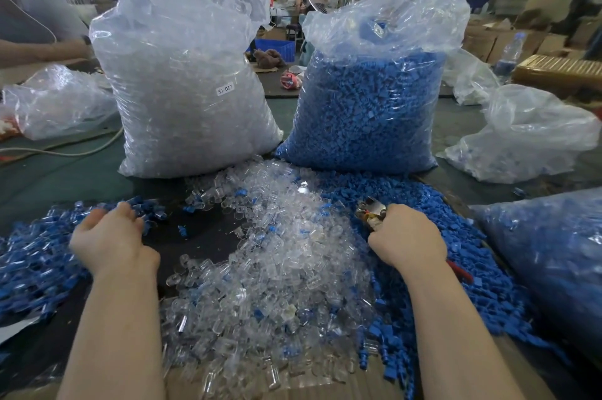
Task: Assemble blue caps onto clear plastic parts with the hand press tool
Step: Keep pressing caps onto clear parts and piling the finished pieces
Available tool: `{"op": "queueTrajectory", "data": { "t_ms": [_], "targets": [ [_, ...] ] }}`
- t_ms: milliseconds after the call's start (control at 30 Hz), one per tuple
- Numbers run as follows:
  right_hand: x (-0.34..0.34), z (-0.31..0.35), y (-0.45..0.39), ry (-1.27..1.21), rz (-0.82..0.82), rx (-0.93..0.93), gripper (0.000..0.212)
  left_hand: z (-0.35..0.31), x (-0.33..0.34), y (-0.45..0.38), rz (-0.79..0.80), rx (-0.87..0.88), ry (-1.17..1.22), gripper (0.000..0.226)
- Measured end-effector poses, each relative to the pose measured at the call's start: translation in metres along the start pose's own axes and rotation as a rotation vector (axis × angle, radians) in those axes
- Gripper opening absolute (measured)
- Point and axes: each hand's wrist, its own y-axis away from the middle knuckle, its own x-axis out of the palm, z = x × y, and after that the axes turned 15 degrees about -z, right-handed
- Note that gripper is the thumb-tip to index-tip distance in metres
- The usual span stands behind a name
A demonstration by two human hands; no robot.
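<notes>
Head view: right hand (pixel 407 243) clenched around hand press tool (pixel 371 212), left hand (pixel 109 236) loosely curled, empty, over assembled pile (pixel 32 266); clear plastic parts (pixel 280 256) between hands, blue caps (pixel 456 236) beyond right hand; risk: sliding piles mixing.

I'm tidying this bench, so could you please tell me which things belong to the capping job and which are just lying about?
Job: press tool in the right hand; clear parts pile; blue caps pile; capped pieces by the left hand; both stock bags.

Lying about: water bottle; cardboard boxes; cable.
</notes>
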Motion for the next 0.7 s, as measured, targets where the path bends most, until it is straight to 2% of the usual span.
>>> {"op": "queueTrajectory", "data": {
  "t_ms": [33, 67, 133, 200, 300, 367, 467, 700],
  "targets": [
    [0.0, 0.001, 0.0, -0.005, -0.011, -0.005, 0.019, 0.003, 0.002, 0.0, -0.024, 0.019, -0.04, 0.035],
    [0.0, 0.001, 0.0, -0.016, -0.022, -0.012, 0.019, 0.001, 0.004, 0.007, 0.033, 0.039, -0.114, 0.033],
    [0.0, 0.004, 0.0, -0.041, -0.028, -0.033, 0.018, 0.003, 0.01, 0.024, 0.281, 0.191, -0.397, 0.025],
    [0.0, 0.007, 0.001, -0.043, -0.015, -0.051, 0.016, 0.005, 0.012, 0.036, 0.546, 0.298, -0.653, 0.03],
    [0.0, 0.008, 0.002, -0.026, -0.017, -0.049, 0.018, 0.016, 0.016, 0.044, 0.713, 0.45, -1.001, 0.033],
    [0.001, 0.008, 0.003, -0.013, -0.018, -0.044, 0.017, 0.02, 0.019, 0.05, 0.749, 0.541, -1.146, 0.033],
    [0.001, 0.008, 0.003, -0.01, -0.023, -0.03, 0.017, 0.022, 0.02, 0.053, 0.733, 0.634, -1.169, 0.023],
    [0.003, 0.005, 0.003, -0.003, -0.049, 0.047, 0.019, 0.022, 0.019, 0.053, 0.726, 0.611, -1.079, 0.011]
  ]
}}
